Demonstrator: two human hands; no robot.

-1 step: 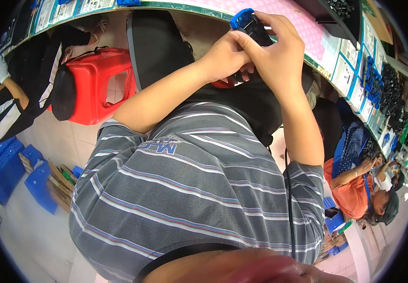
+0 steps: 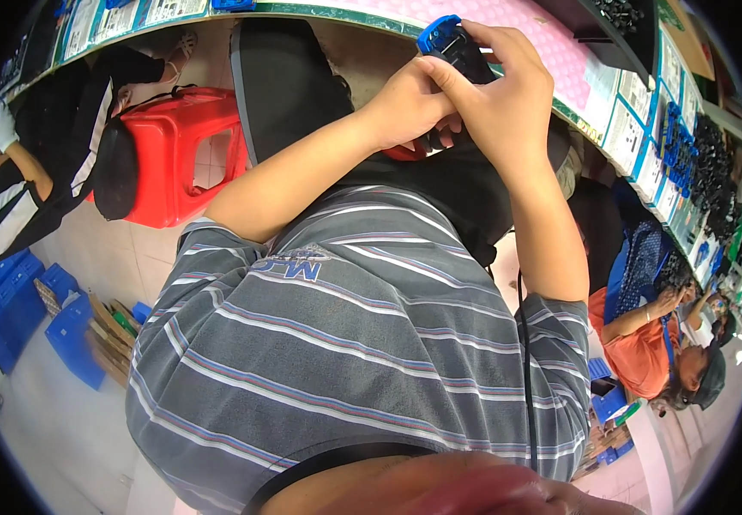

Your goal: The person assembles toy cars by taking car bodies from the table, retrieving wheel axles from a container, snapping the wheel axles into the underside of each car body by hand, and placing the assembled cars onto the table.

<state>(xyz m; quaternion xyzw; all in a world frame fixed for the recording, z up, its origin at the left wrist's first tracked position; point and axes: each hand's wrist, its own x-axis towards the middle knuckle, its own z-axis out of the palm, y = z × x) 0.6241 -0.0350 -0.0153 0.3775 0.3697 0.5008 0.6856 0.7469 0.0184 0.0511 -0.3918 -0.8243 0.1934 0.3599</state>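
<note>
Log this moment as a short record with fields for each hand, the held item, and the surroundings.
left hand: grips the lower side of the part
right hand: wraps over the part from above
held item: small black and blue part, at the edge of the workbench
seat nearby: red plastic stool
floor, left: blue bins
others: person in orange shirt at right

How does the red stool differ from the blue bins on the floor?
The red stool is tall, with a cut-out side; the blue bins are low and open-topped. The red stool stands alone beside the workbench; the blue bins cluster together, farther away. Both look plastic and sit on the floor.
</note>
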